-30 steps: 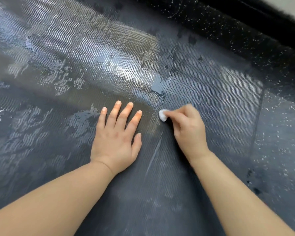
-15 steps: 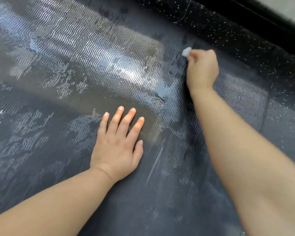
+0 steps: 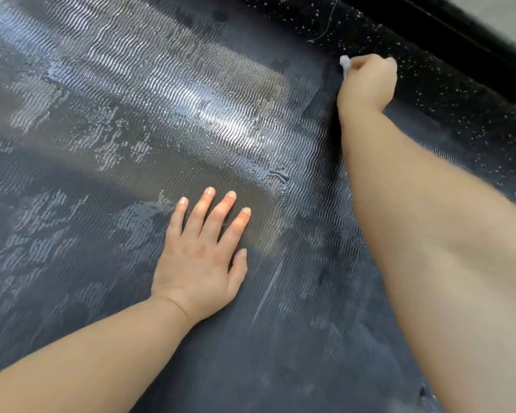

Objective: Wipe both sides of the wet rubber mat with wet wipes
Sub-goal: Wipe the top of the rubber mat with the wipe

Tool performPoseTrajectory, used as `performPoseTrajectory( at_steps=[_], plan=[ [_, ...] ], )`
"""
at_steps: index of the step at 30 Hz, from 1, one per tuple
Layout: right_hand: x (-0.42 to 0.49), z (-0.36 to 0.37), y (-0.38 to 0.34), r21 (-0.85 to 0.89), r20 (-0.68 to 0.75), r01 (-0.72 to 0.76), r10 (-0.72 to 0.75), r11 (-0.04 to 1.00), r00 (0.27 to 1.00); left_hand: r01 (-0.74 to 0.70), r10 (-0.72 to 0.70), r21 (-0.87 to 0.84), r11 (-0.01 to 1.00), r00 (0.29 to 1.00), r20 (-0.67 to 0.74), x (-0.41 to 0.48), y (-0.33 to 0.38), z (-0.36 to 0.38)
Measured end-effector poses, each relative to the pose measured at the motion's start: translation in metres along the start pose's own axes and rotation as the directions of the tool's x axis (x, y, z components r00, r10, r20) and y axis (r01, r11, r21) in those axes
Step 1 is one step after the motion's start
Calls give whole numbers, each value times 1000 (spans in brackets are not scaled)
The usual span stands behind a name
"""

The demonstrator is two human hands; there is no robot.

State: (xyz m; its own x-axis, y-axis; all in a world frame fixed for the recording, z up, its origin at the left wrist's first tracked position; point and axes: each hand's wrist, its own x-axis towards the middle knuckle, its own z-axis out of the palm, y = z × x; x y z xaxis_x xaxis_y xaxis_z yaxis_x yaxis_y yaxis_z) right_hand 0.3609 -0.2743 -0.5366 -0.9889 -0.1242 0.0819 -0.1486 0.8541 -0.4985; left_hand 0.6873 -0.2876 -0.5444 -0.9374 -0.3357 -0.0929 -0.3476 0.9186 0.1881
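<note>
Speckled surface (image 3: 447, 93): black with white flecks, far right side.
Thread (image 3: 328, 28): thin, pale, curved, lying on the speckled surface near the top edge.
Black band (image 3: 459, 34): runs diagonally behind it.
Pale strip (image 3: 504, 13): top right corner, blurred.

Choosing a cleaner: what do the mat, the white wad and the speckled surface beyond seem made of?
Mat: probably dark rubber, fine wavy ribs, glossy where wet. White wad, in the grip of the right hand: soft, crumpled wipe fabric, seemingly. Speckled surface: black with pale flecks, perhaps polished stone; hard to tell.

L hand (image 3: 200, 263) flat on mat (image 3: 102, 129); R hand (image 3: 367, 81) w/ wipe (image 3: 344, 62) at far edge.
</note>
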Motion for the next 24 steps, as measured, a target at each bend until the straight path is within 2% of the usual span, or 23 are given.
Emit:
performPoseTrajectory(
  at_steps=[1, 2, 3, 5, 7, 9, 12, 13, 14, 15, 17, 18, 21, 24],
  plan=[
    [-2, 4, -3, 13, -27, -36, 36, 999, 999, -1, 1, -1, 1000, 1000, -7, 0, 0, 0],
    [-11, 5, -7, -49, -39, -7, 5, 999, 999, -1, 1, -3, 1000, 1000, -15, 0, -1, 1],
    [-24, 5, -9, -59, -24, 47, -49, 997, 999, 0, 0, -4, 1000, 1000, -20, 0, -1, 1],
    [-62, 3, -6, -41, 67, 252, -249, 967, 966, 0, 0, -1, 1000, 1000, -29, 0, -1, 2],
    [-105, -5, 5, 0, 139, 440, -436, 898, 889, -1, 1, 1, 1000, 999, -35, 0, -1, 2],
    [-152, -22, 18, 112, 210, 567, -577, 816, 789, -3, 2, -3, 1000, 999, -35, 1, -1, 2],
    [-177, -40, 31, 223, 275, 698, -731, 681, 625, 2, -2, -6, 1000, 1000, -25, -1, 0, 2],
    [-167, -39, 31, 220, 282, 716, -746, 663, 604, 4, -4, -7, 1000, 1000, -27, -1, 0, 3],
    [-153, -35, 28, 182, 278, 714, -732, 676, 622, 5, -5, -10, 1000, 999, -32, -1, -1, 3],
    [-135, -28, 24, 128, 258, 680, -686, 722, 680, 6, -7, -16, 1000, 999, -38, -2, -1, 4],
    [-97, -15, 15, 80, 199, 522, -527, 849, 827, 15, -17, -39, 999, 999, -51, -2, -1, 4],
    [-85, -10, 12, 72, 183, 451, -456, 890, 871, 23, -26, -56, 998, 998, -60, -2, 0, 4],
    [-86, 0, 7, 115, 166, 346, -361, 931, 917, 45, -59, -138, 989, 994, -97, -3, -1, 4],
    [-135, -6, 12, 161, 199, 363, -390, 918, 899, 60, -94, -242, 968, 987, -130, -4, -2, 3]
  ],
)
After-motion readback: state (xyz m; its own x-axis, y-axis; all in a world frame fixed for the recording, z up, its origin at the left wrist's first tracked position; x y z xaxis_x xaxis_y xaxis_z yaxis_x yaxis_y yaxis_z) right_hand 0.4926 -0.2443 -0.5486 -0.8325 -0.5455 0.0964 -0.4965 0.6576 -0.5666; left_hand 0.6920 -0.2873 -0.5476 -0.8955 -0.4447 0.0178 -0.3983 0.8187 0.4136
